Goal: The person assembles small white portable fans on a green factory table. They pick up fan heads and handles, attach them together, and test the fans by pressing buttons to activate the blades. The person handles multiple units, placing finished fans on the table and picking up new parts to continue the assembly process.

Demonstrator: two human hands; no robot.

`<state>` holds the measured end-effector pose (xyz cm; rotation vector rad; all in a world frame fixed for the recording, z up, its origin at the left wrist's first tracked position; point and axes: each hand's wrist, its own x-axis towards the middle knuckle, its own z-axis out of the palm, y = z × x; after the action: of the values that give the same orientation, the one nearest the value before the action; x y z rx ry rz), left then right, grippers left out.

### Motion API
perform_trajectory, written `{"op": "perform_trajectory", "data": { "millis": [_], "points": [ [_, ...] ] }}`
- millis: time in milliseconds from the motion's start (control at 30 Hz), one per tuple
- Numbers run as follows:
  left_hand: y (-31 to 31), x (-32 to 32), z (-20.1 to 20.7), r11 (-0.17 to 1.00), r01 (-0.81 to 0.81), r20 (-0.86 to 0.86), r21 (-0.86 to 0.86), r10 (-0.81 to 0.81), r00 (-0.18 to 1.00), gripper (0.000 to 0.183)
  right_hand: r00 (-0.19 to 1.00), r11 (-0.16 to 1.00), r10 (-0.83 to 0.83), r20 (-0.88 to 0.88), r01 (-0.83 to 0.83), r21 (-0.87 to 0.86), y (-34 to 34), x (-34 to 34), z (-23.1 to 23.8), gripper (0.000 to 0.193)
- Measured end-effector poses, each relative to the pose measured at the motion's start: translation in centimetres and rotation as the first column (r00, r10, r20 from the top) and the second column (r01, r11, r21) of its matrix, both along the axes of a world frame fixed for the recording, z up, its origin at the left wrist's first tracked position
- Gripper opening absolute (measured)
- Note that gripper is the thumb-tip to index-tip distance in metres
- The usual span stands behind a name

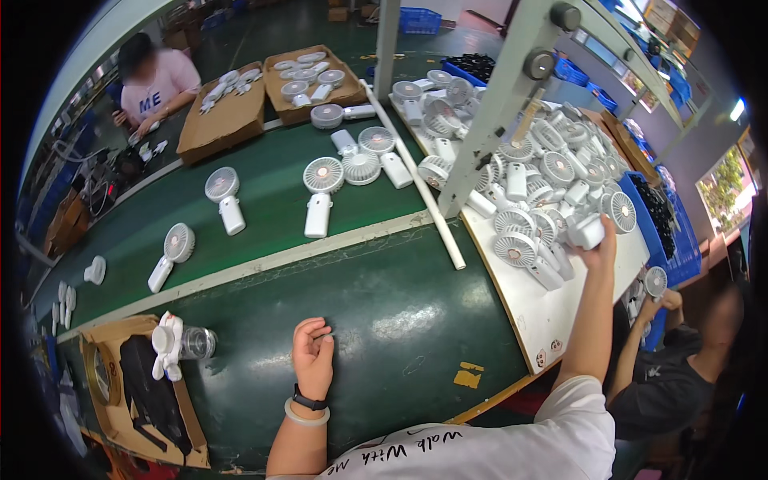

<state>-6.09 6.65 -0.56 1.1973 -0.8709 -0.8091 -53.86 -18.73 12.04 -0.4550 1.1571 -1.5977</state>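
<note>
My right hand [598, 250] reaches over the white table at the right, its fingers wrapped round the white body of a handheld fan [586, 231]. That fan lies at the near edge of a large heap of white handheld fans [558, 166]. Over the dark green table [408, 352], my left hand [313, 358] hovers or rests with loosely bent fingers and nothing in it. On the green conveyor belt [272, 220] ahead lie several more fans, among them an upright-pointing fan [317, 216] and a tilted fan [161, 274].
A metal post [498, 132] and a white tube [424, 188] stand between belt and heap. At the left, a cardboard tray [196, 432] holds a black pouch, beside a clear jar [198, 342]. Cardboard boxes [240, 128] line the far side. Co-workers sit far left and right.
</note>
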Motion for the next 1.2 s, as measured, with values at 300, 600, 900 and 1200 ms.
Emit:
{"op": "perform_trajectory", "data": {
  "millis": [300, 600, 900, 1200],
  "points": [
    [-0.5, 0.0, -0.2, 0.994, 0.001, 0.238, 0.108, -0.027, 0.971, 0.029, 0.980, 0.994, -0.033, -0.195, 0.012, -0.111, -5.1, -6.6, -3.1, 0.032],
    [-1.8, -1.0, -0.7, 0.946, 0.134, 0.003, 0.296, -0.142, 0.990, 0.025, 0.419, 0.566, 0.744, -0.521, -0.809, 0.158, 9.6, 13.0, 3.1, 0.046],
    [-1.9, -0.7, 0.4, 0.978, 0.126, 0.189, 0.168, -0.157, 0.969, 0.021, 0.246, 0.182, 0.944, 0.221, -0.944, 0.274, 1.1, 36.1, -1.8, 0.034],
    [-1.7, 0.1, 1.3, 0.960, 0.191, 0.150, 0.204, -0.224, 0.963, 0.019, 0.763, 0.629, 0.525, -0.376, -0.646, -0.433, -14.3, 49.9, -0.9, 0.027]
  ]
}}
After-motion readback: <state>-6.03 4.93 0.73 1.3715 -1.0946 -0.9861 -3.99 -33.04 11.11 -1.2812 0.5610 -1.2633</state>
